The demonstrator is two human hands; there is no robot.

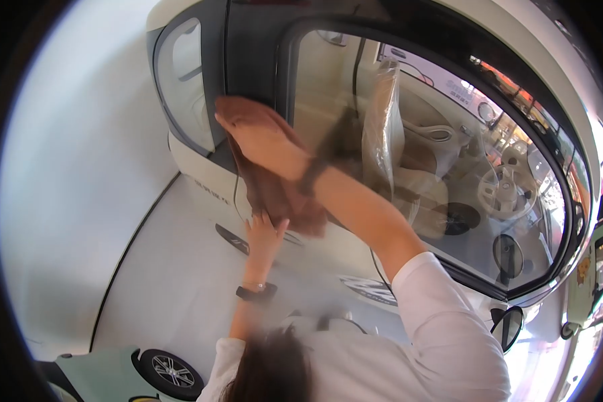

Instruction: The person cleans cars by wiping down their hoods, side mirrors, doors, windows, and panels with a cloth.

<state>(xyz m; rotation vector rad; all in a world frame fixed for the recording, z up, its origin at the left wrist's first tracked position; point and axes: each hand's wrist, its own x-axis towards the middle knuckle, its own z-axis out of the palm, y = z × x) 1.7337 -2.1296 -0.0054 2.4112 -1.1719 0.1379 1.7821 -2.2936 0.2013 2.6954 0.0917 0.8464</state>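
A reddish-brown cloth [268, 187] hangs against the side of a small cream and black vehicle [251, 60], left of its large side window. My right hand [258, 137] presses the upper part of the cloth to the dark panel, with fingers partly hidden in its folds. Below, my left hand [264, 238] rests at the cloth's lower edge, palm toward the pale body, fingers spread and thumb apart. The right forearm crosses in front of the window, with a dark band at the wrist. A dark watch is on the left wrist.
Through the side window [328, 87] show a plastic-wrapped seat [382, 134] and a steering wheel [506, 191]. A side mirror [509, 328] sticks out at lower right. A pale green vehicle [100, 378] with a black wheel [172, 373] stands at lower left.
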